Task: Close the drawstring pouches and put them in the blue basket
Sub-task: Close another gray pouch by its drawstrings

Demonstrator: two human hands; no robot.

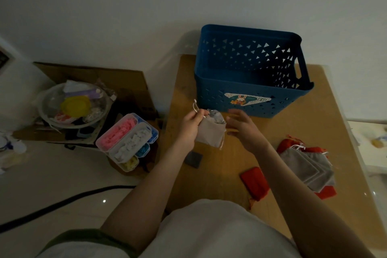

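2 hands over table (293,128), toward its left edge. Left hand (189,130): fingers curled round beige pouch (210,134), held above tabletop; fingertips pinch its cord loop (195,106), which rises above fist. Right hand (243,128): fingers spread, relaxed, gripping nothing, just beside pouch's right side; contact cannot be told. Blue basket (209,98) stands at far edge, just beyond hands. Stack of grey and red pouches (307,165) lies at right edge. 1 red pouch (254,183) lies near front edge.

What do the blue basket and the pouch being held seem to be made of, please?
The blue basket looks like rigid moulded plastic, matte, with triangular cut-outs. The beige pouch seems soft cloth, matte, creasing and hanging slack.
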